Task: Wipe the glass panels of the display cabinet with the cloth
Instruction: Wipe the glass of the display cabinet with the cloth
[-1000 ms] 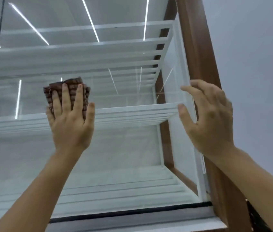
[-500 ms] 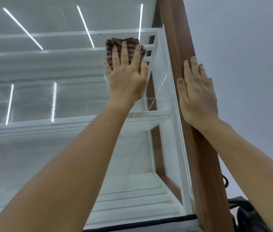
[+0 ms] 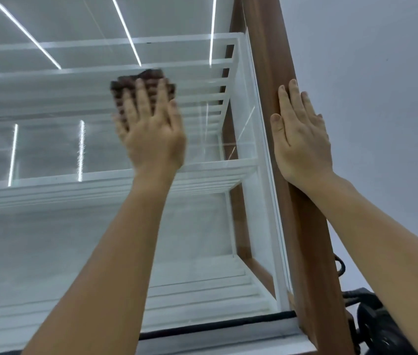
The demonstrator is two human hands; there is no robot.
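1. Nearest to me, two bare forearms reach up and away, one from 7 o'clock and one from 4 o'clock; I count two hands and one cloth.
2. At 5 o'clock, low beside the cabinet, sits a dark object (image 3: 382, 326) with a black cable; I cannot tell what it is.
3. The right hand (image 3: 301, 135) lies flat on the brown post (image 3: 274, 73) at the cabinet's right edge, fingers straight and together, pointing to 12 o'clock, gripping nothing.
4. The post runs long from 5 o'clock up to 12 o'clock, leaning slightly left as it rises.
5. The left hand (image 3: 151, 129) presses flat on the front glass (image 3: 49, 226), fingers straight and slightly spread, pointing to about 12 o'clock; it is blurred.
6. The cloth (image 3: 144, 78) is pinned between that palm and the glass, brown and ribbed, folded into a pad. Only its upper part shows past the fingertips, and that part is wider than tall. It sits in the upper middle of the pane, left of the post and well apart from the right hand.
7. Behind the glass I count two white shelves (image 3: 49, 185), one just below the left wrist and one above the cloth.
8. Farthest off, bright light strips reflect in the glass, slanting toward 11 and 12 o'clock.
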